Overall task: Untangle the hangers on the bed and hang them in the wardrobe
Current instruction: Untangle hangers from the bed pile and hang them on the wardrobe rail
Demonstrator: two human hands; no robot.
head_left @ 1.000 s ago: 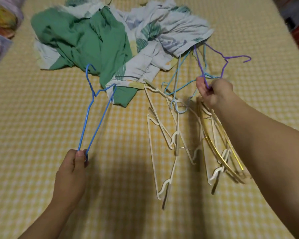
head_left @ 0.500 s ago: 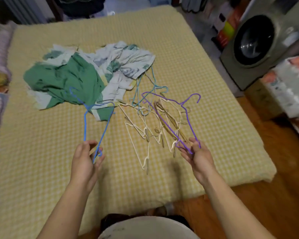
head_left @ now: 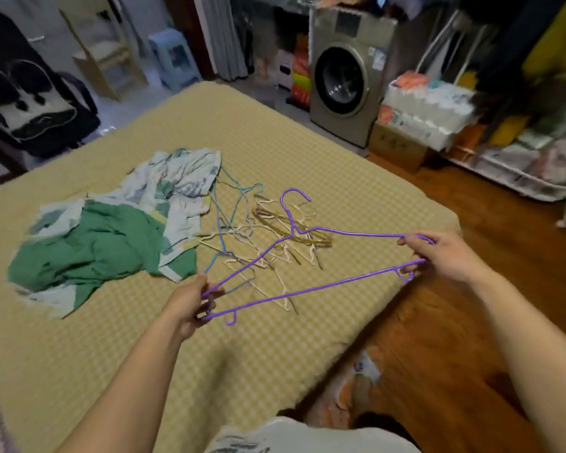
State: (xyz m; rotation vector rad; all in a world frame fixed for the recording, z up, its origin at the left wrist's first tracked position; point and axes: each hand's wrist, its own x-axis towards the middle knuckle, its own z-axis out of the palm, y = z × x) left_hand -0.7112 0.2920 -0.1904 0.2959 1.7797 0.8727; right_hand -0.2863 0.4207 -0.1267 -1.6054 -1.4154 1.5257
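Both hands now share one hanger: purple hanger [head_left: 311,286] stretched flat between them above bed [head_left: 307,152], w/ blue one gone from left hand [head_left: 190,305]. Left fingers pinch its left corner; right hand [head_left: 438,253] curls round right end. Hook points away. Rest of hangers [head_left: 275,237] lie tangled on bed just beyond, beside green/white cloth [head_left: 105,237]. Washing machine [head_left: 343,80] stands past bed's far corner.

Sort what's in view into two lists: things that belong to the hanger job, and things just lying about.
Part of the job:
purple hanger, held at either end by the left hand and right hand
blue hanger by the left hand
tangled hangers on the bed

Just lying about:
green cloth
printed cloth
washing machine
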